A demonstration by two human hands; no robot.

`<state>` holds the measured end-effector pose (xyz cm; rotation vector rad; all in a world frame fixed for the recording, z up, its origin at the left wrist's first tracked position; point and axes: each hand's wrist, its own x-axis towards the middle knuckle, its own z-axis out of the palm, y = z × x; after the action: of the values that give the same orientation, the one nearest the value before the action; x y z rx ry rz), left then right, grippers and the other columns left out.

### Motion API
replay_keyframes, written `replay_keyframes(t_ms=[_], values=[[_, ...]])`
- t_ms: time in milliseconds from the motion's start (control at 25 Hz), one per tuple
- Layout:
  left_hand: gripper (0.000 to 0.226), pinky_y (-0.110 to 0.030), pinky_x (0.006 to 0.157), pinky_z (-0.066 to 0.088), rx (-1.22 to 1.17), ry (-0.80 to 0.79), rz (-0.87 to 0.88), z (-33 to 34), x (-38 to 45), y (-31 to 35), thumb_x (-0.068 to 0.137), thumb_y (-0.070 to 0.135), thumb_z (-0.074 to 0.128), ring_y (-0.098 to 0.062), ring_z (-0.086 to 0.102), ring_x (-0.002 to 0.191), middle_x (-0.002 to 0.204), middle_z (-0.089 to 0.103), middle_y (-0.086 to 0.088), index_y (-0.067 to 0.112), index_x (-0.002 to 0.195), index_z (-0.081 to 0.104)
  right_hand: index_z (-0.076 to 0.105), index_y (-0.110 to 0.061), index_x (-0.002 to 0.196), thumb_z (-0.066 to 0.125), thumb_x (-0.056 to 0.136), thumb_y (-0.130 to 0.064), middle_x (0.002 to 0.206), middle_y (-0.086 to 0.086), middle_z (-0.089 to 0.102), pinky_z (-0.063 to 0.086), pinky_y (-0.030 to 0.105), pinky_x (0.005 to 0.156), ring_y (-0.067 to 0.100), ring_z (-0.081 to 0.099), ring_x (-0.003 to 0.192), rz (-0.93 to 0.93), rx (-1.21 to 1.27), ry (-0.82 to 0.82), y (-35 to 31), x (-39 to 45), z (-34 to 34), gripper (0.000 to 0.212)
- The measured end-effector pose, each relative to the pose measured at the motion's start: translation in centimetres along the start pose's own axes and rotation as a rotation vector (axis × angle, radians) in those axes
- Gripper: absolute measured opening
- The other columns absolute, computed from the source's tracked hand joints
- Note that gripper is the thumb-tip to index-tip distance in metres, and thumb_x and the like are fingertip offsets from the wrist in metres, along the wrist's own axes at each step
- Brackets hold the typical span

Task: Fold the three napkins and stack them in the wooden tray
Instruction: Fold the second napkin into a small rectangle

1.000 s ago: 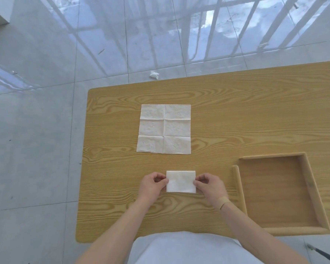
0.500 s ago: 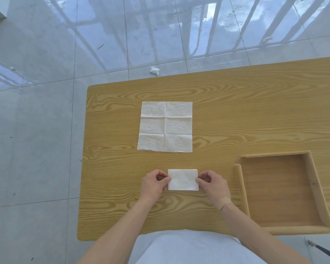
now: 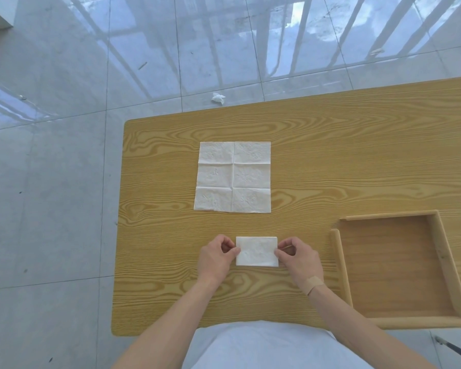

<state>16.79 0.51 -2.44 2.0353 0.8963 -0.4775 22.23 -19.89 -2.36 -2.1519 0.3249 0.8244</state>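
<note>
Nearest, left hand (image 3: 215, 258) and right hand (image 3: 298, 259) each pinch a short edge of the folded napkin (image 3: 256, 251), flat on the wooden table (image 3: 357, 155). At 3 o'clock of it, well apart, the wooden tray (image 3: 341, 265) with nothing inside. At 12 o'clock, an unfolded napkin (image 3: 233, 177), creased into six. Farther, a crumpled tissue (image 3: 218, 98) on the tiled floor (image 3: 51, 209).

Bright, even daylight. Glossy floor (image 3: 64, 182) throws railing reflections and glare from 11 to 1 o'clock. Table (image 3: 357, 155) edges bow from wide-angle distortion. Sharp focus, shadows soft.
</note>
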Motion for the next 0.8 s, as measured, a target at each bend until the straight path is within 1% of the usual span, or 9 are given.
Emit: replay_keyframes(t_ms=[160, 360, 440, 560, 800], values=[[0.013, -0.031, 0.067, 0.053, 0.041, 0.009, 0.018, 0.00, -0.19, 0.10, 0.085, 0.031, 0.074, -0.009, 0.064, 0.072, 0.076, 0.068, 0.010, 0.027, 0.081, 0.063, 0.065, -0.031, 0.080, 0.071, 0.083, -0.027, 0.074, -0.012, 0.070, 0.052, 0.029, 0.065, 0.005, 0.064, 0.071, 0.003, -0.010, 0.017, 0.00, -0.07, 0.17, 0.007], [0.013, -0.029, 0.064, 0.052, 0.048, 0.017, 0.021, 0.07, -0.24, 0.25, 0.085, 0.032, 0.073, -0.008, 0.062, 0.070, 0.075, 0.067, 0.010, 0.027, 0.081, 0.062, 0.065, -0.032, 0.079, 0.070, 0.083, -0.029, 0.074, -0.013, 0.069, 0.052, 0.030, 0.065, 0.004, 0.063, 0.072, 0.021, -0.016, 0.039, -0.10, -0.07, 0.48, 0.008], [0.013, -0.029, 0.063, 0.052, 0.061, 0.019, 0.025, 0.11, -0.25, 0.28, 0.086, 0.032, 0.073, -0.008, 0.062, 0.069, 0.075, 0.067, 0.010, 0.026, 0.081, 0.062, 0.064, -0.033, 0.078, 0.070, 0.083, -0.029, 0.073, -0.013, 0.068, 0.051, 0.029, 0.062, 0.004, 0.063, 0.070, 0.022, -0.030, 0.050, -0.14, -0.09, 0.62, 0.008], [0.015, -0.025, 0.057, 0.048, 0.129, 0.034, 0.041, 0.17, -0.34, 0.42, 0.086, 0.034, 0.072, -0.007, 0.060, 0.068, 0.074, 0.065, 0.012, 0.027, 0.081, 0.060, 0.062, -0.033, 0.076, 0.069, 0.081, -0.032, 0.070, -0.013, 0.066, 0.046, 0.027, 0.057, 0.005, 0.061, 0.068, 0.035, -0.065, 0.069, -0.34, -0.10, 0.81, 0.008], [0.016, -0.023, 0.054, 0.044, 0.169, 0.019, 0.045, 0.06, -0.28, 0.52, 0.087, 0.036, 0.069, -0.005, 0.057, 0.066, 0.073, 0.062, 0.013, 0.028, 0.079, 0.057, 0.061, -0.032, 0.075, 0.069, 0.079, -0.033, 0.070, -0.011, 0.065, 0.045, 0.027, 0.056, 0.005, 0.061, 0.067, 0.057, -0.061, 0.056, -0.32, 0.09, 0.69, 0.010]])
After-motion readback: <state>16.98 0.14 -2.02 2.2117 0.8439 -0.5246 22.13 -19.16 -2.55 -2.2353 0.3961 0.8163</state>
